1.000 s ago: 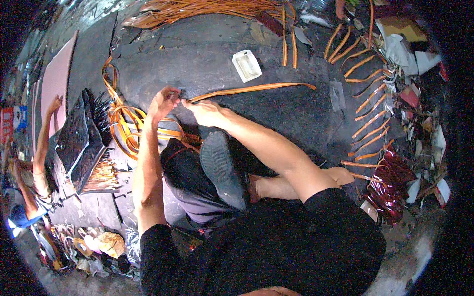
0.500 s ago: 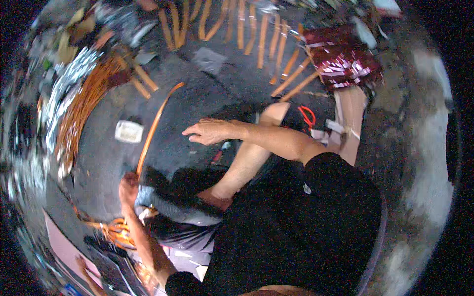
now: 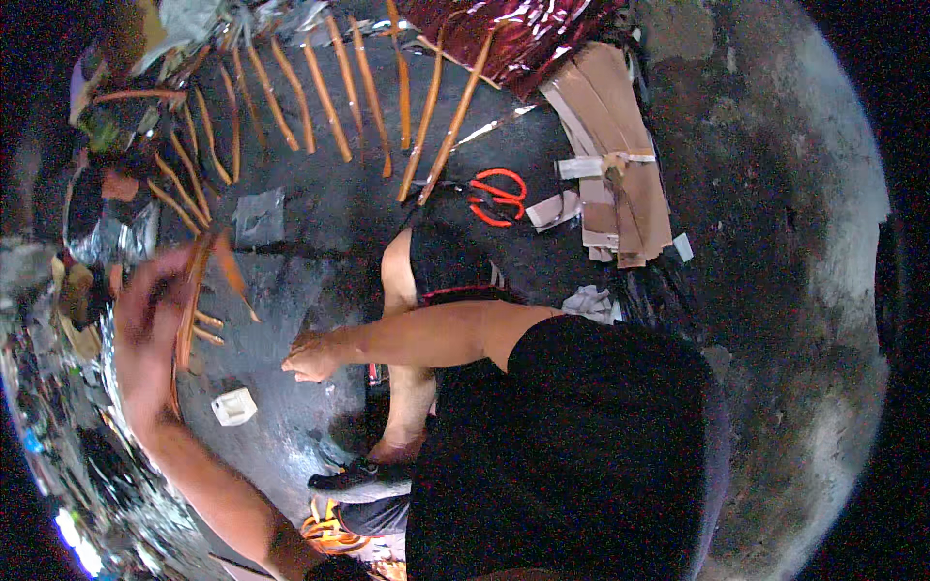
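My left hand (image 3: 155, 305) is raised at the left and smeared by motion. An orange-brown strip (image 3: 233, 276) folds over by its fingertips, and the hand appears closed on it. More long brown strips (image 3: 185, 334) run alongside the hand and under it; their lower part is hidden by my forearm. My right hand (image 3: 312, 356) hovers in front of my bent knee, its fingers loosely bent and apart, with nothing visible in them. A small white box-shaped piece (image 3: 233, 407) lies on the dark floor between my two arms.
Brown strips (image 3: 329, 87) fan out in an arc at the far side. Red-handled scissors (image 3: 497, 198) lie beside tied cardboard (image 3: 620, 165). Behind is shiny dark red sheeting (image 3: 513, 39). A clear plastic scrap (image 3: 260, 217) and an orange coil (image 3: 329, 533) by my foot also show.
The view has turned, bringing the scissors and cardboard fully in. My left hand has swung forward from beside my foot, and the strip it held outstretched now folds over near it.
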Demonstrator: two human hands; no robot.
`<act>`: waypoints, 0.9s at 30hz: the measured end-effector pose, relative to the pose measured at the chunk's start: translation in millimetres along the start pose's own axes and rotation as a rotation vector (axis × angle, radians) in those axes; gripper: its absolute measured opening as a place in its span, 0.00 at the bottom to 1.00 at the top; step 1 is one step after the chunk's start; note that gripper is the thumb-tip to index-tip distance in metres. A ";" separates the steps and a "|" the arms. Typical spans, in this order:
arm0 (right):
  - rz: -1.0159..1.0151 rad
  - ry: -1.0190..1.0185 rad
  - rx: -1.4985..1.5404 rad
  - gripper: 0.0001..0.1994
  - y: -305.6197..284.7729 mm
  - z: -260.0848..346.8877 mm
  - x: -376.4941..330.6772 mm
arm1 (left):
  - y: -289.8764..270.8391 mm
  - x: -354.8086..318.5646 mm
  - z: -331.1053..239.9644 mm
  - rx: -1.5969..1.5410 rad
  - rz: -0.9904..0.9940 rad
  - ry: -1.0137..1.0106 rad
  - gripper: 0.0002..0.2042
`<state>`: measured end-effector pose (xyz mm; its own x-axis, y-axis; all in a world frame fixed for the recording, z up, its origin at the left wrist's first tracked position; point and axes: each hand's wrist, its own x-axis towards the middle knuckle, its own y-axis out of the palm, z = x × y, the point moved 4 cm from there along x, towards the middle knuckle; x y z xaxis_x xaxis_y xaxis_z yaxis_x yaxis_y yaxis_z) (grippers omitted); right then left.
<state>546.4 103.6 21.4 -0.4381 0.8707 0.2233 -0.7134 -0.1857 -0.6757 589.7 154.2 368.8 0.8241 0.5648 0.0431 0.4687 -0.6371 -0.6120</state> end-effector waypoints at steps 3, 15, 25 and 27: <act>-0.001 0.108 0.019 0.16 -5.6 -10.1 -0.3 | 63.0 104.7 -74.1 -0.077 0.155 0.204 0.15; -0.153 -0.025 0.038 0.08 -11.6 15.1 -1.1 | 326.0 179.9 -98.4 -0.313 0.358 0.401 0.09; -0.109 -0.062 0.123 0.11 -23.5 40.1 -23.5 | 426.9 129.3 28.0 0.232 0.466 0.322 0.12; -0.063 -0.090 0.146 0.11 -18.2 47.5 -23.2 | 386.1 127.8 38.7 0.268 0.326 0.345 0.15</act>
<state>543.6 65.1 61.8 -0.4326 0.8397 0.3283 -0.8098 -0.2017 -0.5510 863.7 0.8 107.5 0.9909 0.1261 0.0466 0.1108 -0.5693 -0.8146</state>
